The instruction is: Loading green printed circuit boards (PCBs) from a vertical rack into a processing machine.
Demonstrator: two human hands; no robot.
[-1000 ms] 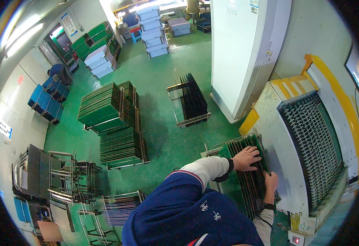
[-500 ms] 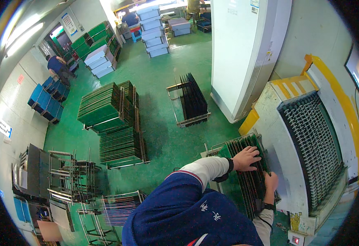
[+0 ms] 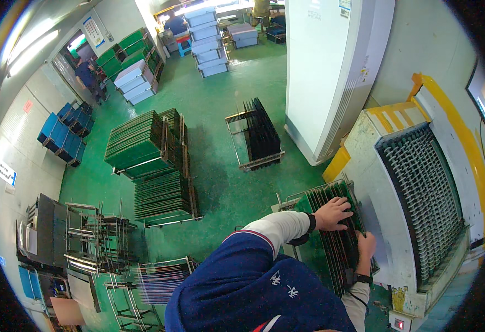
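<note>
A metal rack holds a row of upright green panels [image 3: 331, 252] beside a white machine [image 3: 386, 221]. My left hand [image 3: 332, 213] lies across the panels' top edges at the far end of the row, fingers spread. At the near end, my right hand [image 3: 365, 247] curls around the edge of a panel on the side next to the machine. Both of my sleeves are white under a blue vest.
The machine has a grid-like conveyor [image 3: 419, 193] and yellow guards. On the green floor stand a rack of dark panels [image 3: 256, 135], stacks of green panels [image 3: 143, 146], empty wire racks [image 3: 96, 238] and a white cabinet [image 3: 325, 72]. A person [image 3: 87, 74] stands at the far left doorway.
My hands have stayed on the panels in almost the same place. The person far off at the left has moved along by the doorway.
</note>
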